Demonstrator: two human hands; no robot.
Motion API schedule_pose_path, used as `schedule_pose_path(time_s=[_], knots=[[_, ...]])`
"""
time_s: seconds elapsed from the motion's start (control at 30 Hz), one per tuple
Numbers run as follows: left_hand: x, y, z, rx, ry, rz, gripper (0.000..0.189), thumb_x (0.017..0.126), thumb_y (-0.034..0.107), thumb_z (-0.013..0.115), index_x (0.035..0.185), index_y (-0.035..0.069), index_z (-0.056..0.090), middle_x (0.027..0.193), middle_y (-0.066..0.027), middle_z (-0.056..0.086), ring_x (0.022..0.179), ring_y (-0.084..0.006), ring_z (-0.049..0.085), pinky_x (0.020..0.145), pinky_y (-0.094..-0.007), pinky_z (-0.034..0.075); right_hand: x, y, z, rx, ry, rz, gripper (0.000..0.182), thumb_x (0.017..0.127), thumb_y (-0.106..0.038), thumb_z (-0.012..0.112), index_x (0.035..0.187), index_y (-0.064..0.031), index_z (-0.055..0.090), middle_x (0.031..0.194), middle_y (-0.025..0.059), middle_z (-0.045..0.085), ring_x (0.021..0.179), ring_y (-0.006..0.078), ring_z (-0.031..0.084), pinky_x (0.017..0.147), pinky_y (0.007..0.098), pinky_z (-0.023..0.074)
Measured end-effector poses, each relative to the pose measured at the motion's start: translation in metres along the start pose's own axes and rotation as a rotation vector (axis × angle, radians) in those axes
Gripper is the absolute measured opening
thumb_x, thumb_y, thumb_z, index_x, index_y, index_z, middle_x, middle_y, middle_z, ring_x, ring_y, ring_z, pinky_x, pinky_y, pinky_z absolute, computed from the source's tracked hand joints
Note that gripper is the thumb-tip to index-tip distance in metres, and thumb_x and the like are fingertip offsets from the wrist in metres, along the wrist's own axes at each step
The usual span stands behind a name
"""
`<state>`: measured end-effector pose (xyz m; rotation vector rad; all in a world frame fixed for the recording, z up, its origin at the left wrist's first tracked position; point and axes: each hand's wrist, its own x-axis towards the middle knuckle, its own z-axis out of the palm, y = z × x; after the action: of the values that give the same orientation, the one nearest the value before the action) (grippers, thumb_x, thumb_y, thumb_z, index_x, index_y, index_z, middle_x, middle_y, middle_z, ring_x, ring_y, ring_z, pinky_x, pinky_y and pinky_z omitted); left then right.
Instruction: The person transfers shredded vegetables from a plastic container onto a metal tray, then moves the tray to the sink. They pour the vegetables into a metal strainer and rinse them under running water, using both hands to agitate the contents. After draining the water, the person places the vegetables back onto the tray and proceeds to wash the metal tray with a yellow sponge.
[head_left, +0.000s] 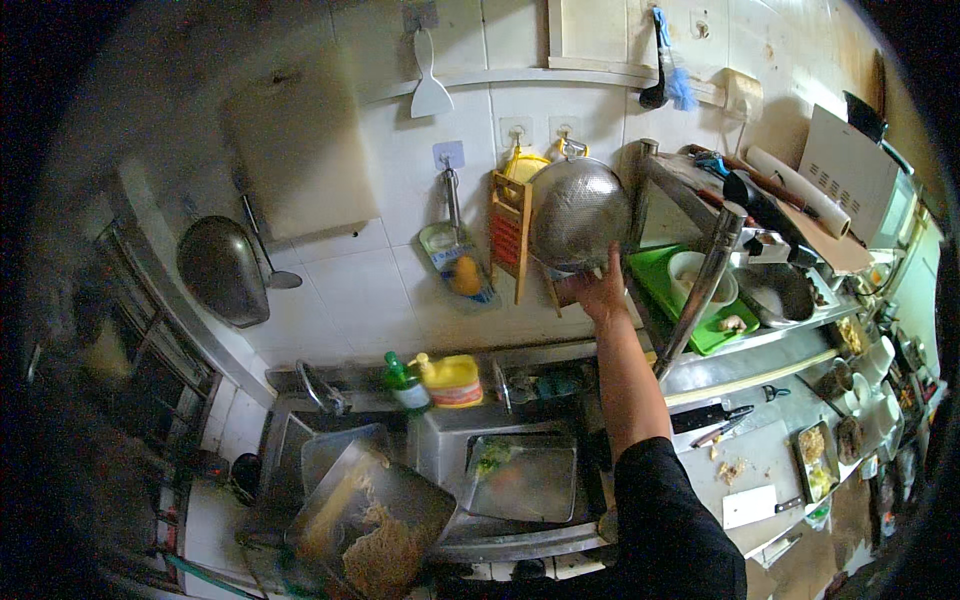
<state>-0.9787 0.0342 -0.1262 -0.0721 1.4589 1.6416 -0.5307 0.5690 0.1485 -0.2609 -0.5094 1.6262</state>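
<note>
My right hand (592, 291) is raised to the tiled wall, at the lower edge of a round perforated metal strainer (581, 214) that hangs from a hook. The thumb overlaps the strainer's bottom; whether the fingers grip it is unclear. Just left of it hang a wooden-framed grater (510, 236) and a yellow-rimmed strainer (527, 166). My left hand is out of view. At the lower left, a metal tray (431, 499) stands tilted above the sink, with a brownish shredded or noodle-like food (386, 551) in it. What supports the tray is hidden.
A sink basin (420, 442) holds a rectangular container (525, 480) with green bits. Behind stand a green bottle (407, 386) and a yellow tub (454, 381). At right, a metal shelf post (701, 289) rises beside a green tray (660, 266); a cleaver (750, 506) lies on the counter.
</note>
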Motion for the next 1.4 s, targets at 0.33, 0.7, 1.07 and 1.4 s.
schedule_pose_path(time_s=[0.33, 0.7, 1.07, 1.4], knots=[[-0.014, -0.004, 0.018, 0.001, 0.041, 0.02, 0.042, 0.084, 0.024, 0.06, 0.119, 0.001, 0.058, 0.113, -0.0135, 0.063, 0.102, -0.0311, 0.06, 0.091, -0.0427, 0.049, 0.026, -0.011, -0.043, -0.008, 0.1, -0.124, 0.083, 0.084, -0.057, 0.067, 0.147, -0.014, 0.034, 0.146, 0.0096, 0.037, 0.134, 0.0289, 0.036, 0.112, 0.0481, 0.0278], [-0.024, -0.012, 0.005, -0.025, 0.036, 0.069, 0.043, 0.084, 0.024, 0.062, 0.12, 0.001, 0.057, 0.115, -0.014, 0.062, 0.105, -0.0316, 0.059, 0.093, -0.0423, 0.049, -0.006, -0.048, -0.006, -0.193, 0.007, -0.452, 0.048, 0.093, -0.033, 0.062, 0.129, -0.0045, 0.048, 0.121, 0.0107, 0.056, 0.111, 0.0248, 0.051, 0.098, 0.0382, 0.0389], [0.007, 0.001, -0.073, -0.094, -0.093, 0.295, 0.043, 0.085, 0.025, 0.063, 0.121, 0.002, 0.057, 0.116, -0.0145, 0.061, 0.107, -0.032, 0.059, 0.096, -0.0419, 0.048, -0.245, -0.026, 0.039, -0.951, -0.146, -0.397, 0.036, 0.087, -0.009, 0.07, 0.12, -0.004, 0.059, 0.115, 0.0076, 0.062, 0.105, 0.0195, 0.057, 0.09, 0.0321, 0.0462], [0.079, 0.029, -0.133, -0.274, -0.16, 0.211, 0.033, 0.076, 0.026, 0.059, 0.097, 0.001, 0.062, 0.096, -0.0117, 0.062, 0.088, -0.0289, 0.06, 0.081, -0.0416, 0.05, -0.381, 0.113, 0.029, -2.2, -0.728, -0.074, 0.021, 0.069, -0.01, 0.077, 0.088, -0.0084, 0.067, 0.097, 0.0109, 0.061, 0.089, 0.0323, 0.059, 0.075, 0.0406, 0.0486]])
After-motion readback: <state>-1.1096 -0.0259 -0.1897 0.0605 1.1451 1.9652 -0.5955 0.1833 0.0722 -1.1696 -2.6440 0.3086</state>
